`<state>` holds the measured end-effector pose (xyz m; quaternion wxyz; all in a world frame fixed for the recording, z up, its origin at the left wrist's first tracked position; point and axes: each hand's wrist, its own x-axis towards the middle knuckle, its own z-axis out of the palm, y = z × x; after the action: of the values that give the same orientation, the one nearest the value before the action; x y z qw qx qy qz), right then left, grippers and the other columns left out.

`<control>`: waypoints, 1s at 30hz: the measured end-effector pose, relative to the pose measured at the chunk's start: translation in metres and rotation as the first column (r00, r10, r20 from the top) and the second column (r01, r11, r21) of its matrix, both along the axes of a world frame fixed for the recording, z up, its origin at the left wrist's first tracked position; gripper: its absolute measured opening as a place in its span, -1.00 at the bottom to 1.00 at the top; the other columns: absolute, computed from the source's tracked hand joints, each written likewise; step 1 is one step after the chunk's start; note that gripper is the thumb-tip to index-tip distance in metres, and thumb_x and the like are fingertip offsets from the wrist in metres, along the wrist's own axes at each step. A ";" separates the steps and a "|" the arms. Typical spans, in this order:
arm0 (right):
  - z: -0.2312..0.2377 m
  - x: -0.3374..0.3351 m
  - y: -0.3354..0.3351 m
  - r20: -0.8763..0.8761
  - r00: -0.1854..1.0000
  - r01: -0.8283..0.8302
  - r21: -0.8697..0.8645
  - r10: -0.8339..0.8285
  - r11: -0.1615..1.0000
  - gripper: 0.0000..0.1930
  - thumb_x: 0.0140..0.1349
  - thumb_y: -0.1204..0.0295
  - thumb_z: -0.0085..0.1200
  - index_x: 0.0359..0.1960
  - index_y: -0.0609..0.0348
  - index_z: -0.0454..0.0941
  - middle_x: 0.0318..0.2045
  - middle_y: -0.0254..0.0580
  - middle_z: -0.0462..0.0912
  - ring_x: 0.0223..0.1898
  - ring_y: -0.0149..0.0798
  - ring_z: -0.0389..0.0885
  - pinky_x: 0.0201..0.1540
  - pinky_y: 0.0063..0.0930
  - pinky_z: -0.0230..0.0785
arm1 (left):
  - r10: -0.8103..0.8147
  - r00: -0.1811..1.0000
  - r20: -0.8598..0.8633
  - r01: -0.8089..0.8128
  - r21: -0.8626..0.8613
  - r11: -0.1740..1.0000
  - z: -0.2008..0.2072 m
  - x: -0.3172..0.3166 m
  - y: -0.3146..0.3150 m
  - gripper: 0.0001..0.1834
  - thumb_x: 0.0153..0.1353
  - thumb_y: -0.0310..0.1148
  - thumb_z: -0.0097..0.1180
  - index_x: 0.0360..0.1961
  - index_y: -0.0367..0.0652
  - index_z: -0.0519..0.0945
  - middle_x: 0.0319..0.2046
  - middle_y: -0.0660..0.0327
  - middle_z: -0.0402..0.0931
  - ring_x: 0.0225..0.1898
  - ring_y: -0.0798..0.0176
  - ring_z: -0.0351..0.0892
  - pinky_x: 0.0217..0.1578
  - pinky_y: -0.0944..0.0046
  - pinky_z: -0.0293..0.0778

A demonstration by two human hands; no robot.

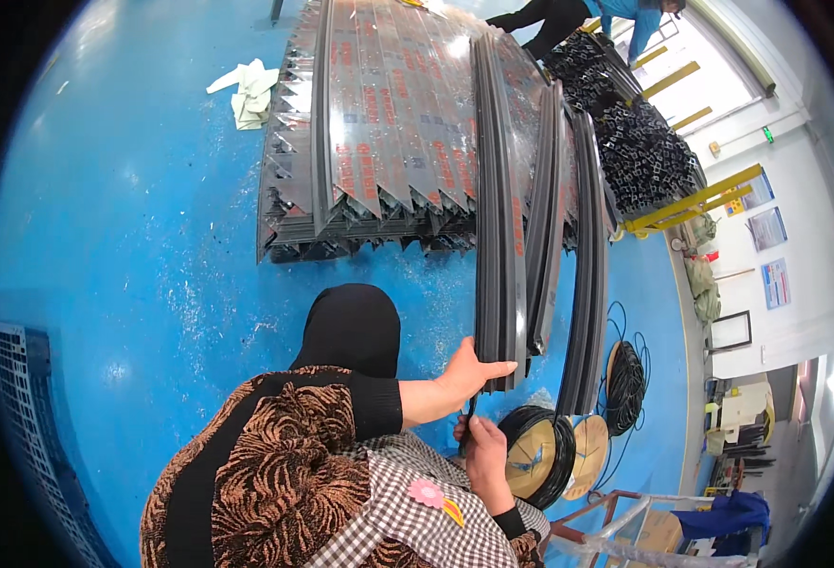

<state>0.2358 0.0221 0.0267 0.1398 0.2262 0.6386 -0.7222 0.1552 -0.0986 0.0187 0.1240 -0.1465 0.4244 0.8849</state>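
My left hand (467,372) grips the near end of a long dark grey metal profile (499,237), its thumb lying across the top face. Just below that end, my right hand (486,456) is closed, thumb and fingers pinching a thin black strip (472,409). This strip runs up to the profile's left edge by my left hand. Two more dark profiles, one shorter (547,218) and one farther right (585,275), lie alongside to the right. The fingertips of my left hand beneath the profile are hidden.
A wide stack of film-covered profiles (379,123) with pointed ends lies ahead. Coils of black cord (535,452) (625,383) stand to the right. A metal frame cart (616,540) is lower right. Another person (568,19) bends at the far right, near yellow rack bars (696,199).
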 end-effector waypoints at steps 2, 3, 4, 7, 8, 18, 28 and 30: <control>-0.002 0.001 0.000 -0.050 0.999 -0.006 0.058 0.009 0.998 -0.81 0.26 0.46 -0.01 -0.28 0.40 0.51 -0.44 -0.12 0.56 -0.47 -0.31 0.49 -0.34 -0.53 0.34 | -0.008 1.000 -0.010 0.008 -0.015 1.000 -0.001 0.000 0.002 -0.42 -0.02 -0.42 0.29 -0.01 -0.33 0.28 -0.19 0.06 0.45 -0.23 0.22 0.52 -0.15 0.29 0.46; -0.002 0.000 -0.001 -0.046 0.999 -0.007 0.059 0.010 0.998 -0.81 0.26 0.46 -0.01 -0.28 0.40 0.51 -0.44 -0.12 0.56 -0.47 -0.31 0.49 -0.34 -0.53 0.34 | -0.007 1.000 -0.006 0.007 -0.014 1.000 -0.001 0.000 0.002 -0.42 -0.02 -0.42 0.29 -0.01 -0.33 0.28 -0.19 0.06 0.45 -0.23 0.22 0.52 -0.15 0.29 0.46; -0.001 -0.003 -0.003 -0.041 0.999 0.005 0.053 -0.003 0.999 -0.81 0.26 0.46 -0.01 -0.28 0.40 0.51 -0.45 -0.12 0.56 -0.47 -0.31 0.49 -0.34 -0.53 0.34 | -0.003 1.000 -0.008 0.003 -0.002 1.000 -0.001 0.000 0.001 -0.42 -0.02 -0.42 0.30 -0.01 -0.34 0.28 -0.19 0.05 0.45 -0.22 0.22 0.52 -0.15 0.30 0.46; 0.003 -0.010 -0.007 -0.027 0.999 0.043 0.037 -0.042 0.998 -0.81 0.26 0.46 -0.02 -0.28 0.40 0.51 -0.46 -0.12 0.56 -0.47 -0.31 0.49 -0.35 -0.53 0.33 | 0.010 1.000 -0.015 -0.009 0.033 0.999 0.000 -0.001 0.000 -0.41 -0.03 -0.42 0.30 -0.01 -0.34 0.28 -0.18 0.04 0.46 -0.22 0.22 0.52 -0.15 0.30 0.46; 0.003 -0.009 -0.006 -0.028 0.999 0.041 0.039 -0.040 0.998 -0.81 0.26 0.46 -0.02 -0.28 0.40 0.51 -0.46 -0.12 0.56 -0.47 -0.31 0.49 -0.35 -0.53 0.33 | 0.011 1.000 -0.016 -0.011 0.035 0.999 -0.001 -0.002 0.001 -0.41 -0.03 -0.42 0.30 -0.01 -0.34 0.28 -0.18 0.04 0.46 -0.22 0.22 0.52 -0.15 0.30 0.46; 0.004 -0.008 -0.006 -0.055 0.998 0.014 -0.003 -0.015 1.000 -0.82 0.23 0.49 0.03 -0.32 0.45 0.52 -0.41 -0.07 0.59 -0.47 -0.32 0.49 -0.34 -0.53 0.36 | -0.018 0.999 -0.026 0.013 -0.184 0.983 -0.016 -0.011 0.014 -0.19 -0.09 -0.13 0.35 0.06 -0.41 0.23 -0.11 -0.09 0.42 -0.09 0.02 0.50 -0.03 0.15 0.41; 0.011 -0.022 -0.014 -0.095 0.995 -0.040 0.016 0.041 0.999 -0.82 0.23 0.48 0.04 -0.33 0.44 0.52 -0.44 -0.10 0.58 -0.48 -0.34 0.47 -0.35 -0.54 0.35 | 0.015 1.000 -0.020 -0.020 -0.279 0.960 -0.003 -0.011 0.005 -0.39 -0.02 -0.29 0.32 -0.04 -0.38 0.31 -0.25 0.06 0.49 -0.25 0.23 0.53 -0.17 0.26 0.48; 0.011 -0.020 -0.013 -0.064 0.998 -0.021 0.007 0.022 1.000 -0.81 0.23 0.48 0.04 -0.31 0.44 0.52 -0.44 -0.10 0.58 -0.48 -0.34 0.47 -0.35 -0.54 0.35 | 0.071 0.997 -0.019 -0.073 -0.127 0.989 -0.002 -0.010 0.004 -0.45 0.06 -0.26 0.24 -0.04 -0.37 0.32 -0.25 0.08 0.49 -0.24 0.27 0.51 -0.17 0.28 0.46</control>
<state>0.2159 0.0090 0.0372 0.1262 0.1965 0.6475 -0.7254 0.1454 -0.0949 0.0171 0.0791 -0.1630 0.4753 0.8610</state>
